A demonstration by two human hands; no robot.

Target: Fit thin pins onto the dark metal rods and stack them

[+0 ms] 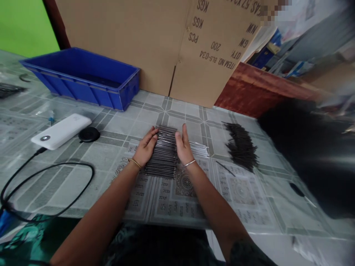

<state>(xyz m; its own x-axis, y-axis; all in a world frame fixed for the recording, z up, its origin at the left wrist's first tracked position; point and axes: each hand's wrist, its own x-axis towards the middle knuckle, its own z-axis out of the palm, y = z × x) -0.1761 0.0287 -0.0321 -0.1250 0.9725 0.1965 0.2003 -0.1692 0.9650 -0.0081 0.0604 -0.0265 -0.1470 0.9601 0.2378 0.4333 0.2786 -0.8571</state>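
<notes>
A neat row of thin dark metal rods [163,157] lies side by side on the table, in the middle of the head view. My left hand [146,148] rests along the left ends of the row, its fingers stretched out and together. Against the right ends stands my right hand [183,146], fingers straight and thumb up, palm turned inward. Both hands touch the rods without wrapping round them. From behind my right hand, shinier rods [200,149] stick out to the right; where they begin is hidden.
A pile of dark rods [240,147] and one loose rod [226,169] lie to the right. On the left are a blue bin [95,94], a white power bank [62,131] with a black cable [90,171], and a round black disc [89,134]. Cardboard [155,48] stands behind. A dark blurred shape fills the right.
</notes>
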